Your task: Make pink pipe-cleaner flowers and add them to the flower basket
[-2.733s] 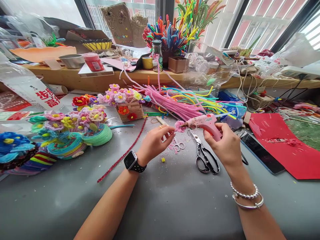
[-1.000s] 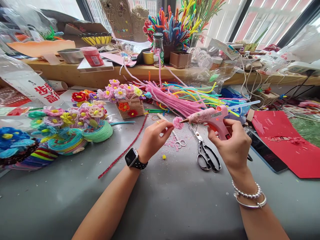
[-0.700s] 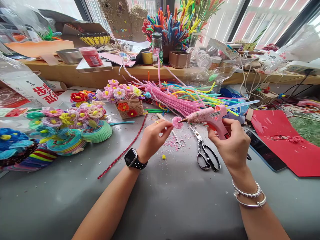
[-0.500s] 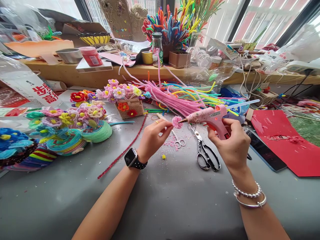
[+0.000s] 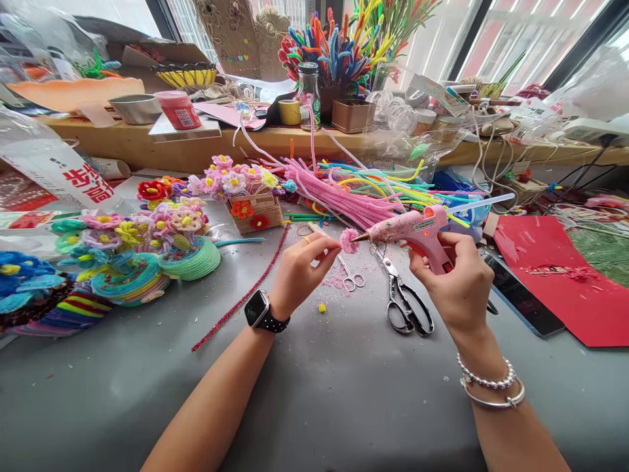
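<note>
My left hand [image 5: 301, 272] pinches a small pink pipe-cleaner flower [image 5: 348, 240] above the grey table [image 5: 314, 393]. My right hand [image 5: 455, 278] is wrapped round the grip of a pink glue gun [image 5: 410, 231], whose metal nozzle touches the flower's right side. A clear glue stick pokes out of the gun's back end. A smartwatch sits on my left wrist, bracelets on my right.
Black scissors [image 5: 405, 301] and small silver scissors [image 5: 351, 275] lie under my hands. A pile of coloured pipe cleaners [image 5: 363, 193] lies behind. Finished flower baskets [image 5: 147, 249] stand left, a red glitter stem [image 5: 246, 295] beside them. A phone [image 5: 521, 295] and red paper [image 5: 565, 282] lie right.
Since the earliest frame both hands have lifted slightly and the gun's nozzle has come against the flower. Over the last second almost nothing has moved.
</note>
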`<state>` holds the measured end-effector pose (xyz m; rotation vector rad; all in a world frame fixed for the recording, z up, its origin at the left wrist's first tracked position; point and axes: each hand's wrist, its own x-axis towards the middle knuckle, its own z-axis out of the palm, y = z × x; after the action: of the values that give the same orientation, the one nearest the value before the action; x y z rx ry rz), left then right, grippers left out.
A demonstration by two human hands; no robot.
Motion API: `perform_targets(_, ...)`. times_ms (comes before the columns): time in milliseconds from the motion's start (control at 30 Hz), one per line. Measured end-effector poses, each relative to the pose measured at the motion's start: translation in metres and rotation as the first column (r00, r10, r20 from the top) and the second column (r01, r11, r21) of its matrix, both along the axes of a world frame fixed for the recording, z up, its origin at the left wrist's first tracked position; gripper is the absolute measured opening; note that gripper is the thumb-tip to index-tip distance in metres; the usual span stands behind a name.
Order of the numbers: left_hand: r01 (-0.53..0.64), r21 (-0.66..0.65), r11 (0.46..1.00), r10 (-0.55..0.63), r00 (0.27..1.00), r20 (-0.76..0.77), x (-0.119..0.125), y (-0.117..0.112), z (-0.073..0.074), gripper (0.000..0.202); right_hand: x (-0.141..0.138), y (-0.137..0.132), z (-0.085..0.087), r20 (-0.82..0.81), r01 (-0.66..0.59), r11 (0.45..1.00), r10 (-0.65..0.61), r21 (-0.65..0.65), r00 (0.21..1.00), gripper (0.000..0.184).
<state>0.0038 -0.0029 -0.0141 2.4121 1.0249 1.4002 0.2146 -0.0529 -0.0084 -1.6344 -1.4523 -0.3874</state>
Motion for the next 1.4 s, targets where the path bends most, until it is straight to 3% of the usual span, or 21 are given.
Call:
perform_targets(367,0.022,-0.076,0.997,-0.017,0.998,0.063,0.0,-0.001,0.003,0.01,-0.002,-0.001,0.0,0.028,0.015,0.998,-0.017,0.06,0.999,0.035)
perform_targets(833,0.012,-0.269,0.963,0.023,0.992,0.124,0.0,-0.001,0.006,0.014,0.002,0.0,-0.005,0.201,-0.011,0.976,-0.034,0.217,0.979,0.035)
perform_targets(967,0.137,-0.378,0.916,-0.015,0.951,0.309,-0.004,-0.001,0.01,0.014,0.005,0.004,-0.007,0.162,0.02,0.985,-0.047,0.169,0.986,0.033)
perform_targets(1067,0.319,-0.418,0.85,-0.067,0.854,0.516,-0.008,0.0,0.012,0.014,0.009,0.008,-0.008,0.045,0.051,0.997,-0.054,0.065,0.998,0.036)
perform_targets(1133,0.397,-0.415,0.819,-0.053,0.772,0.633,-0.011,0.002,0.013,0.014,0.012,0.01,-0.009,-0.117,0.026,0.999,-0.031,-0.046,0.993,0.041)
perform_targets(1200,0.428,-0.407,0.807,-0.007,0.695,0.719,-0.014,0.006,0.014,0.014,0.017,0.012,-0.01,-0.355,-0.074,0.983,0.011,-0.166,0.935,0.048)
perform_targets(1267,0.398,-0.405,0.823,0.064,0.643,0.763,-0.016,0.01,0.014,0.013,0.021,0.013,-0.01,-0.601,-0.226,0.944,0.038,-0.24,0.798,0.055)
perform_targets(1400,0.214,-0.461,0.861,0.259,0.595,0.761,-0.019,0.017,0.013,0.012,0.027,0.014,-0.007,-0.857,-0.439,0.872,0.046,-0.217,0.513,0.051)
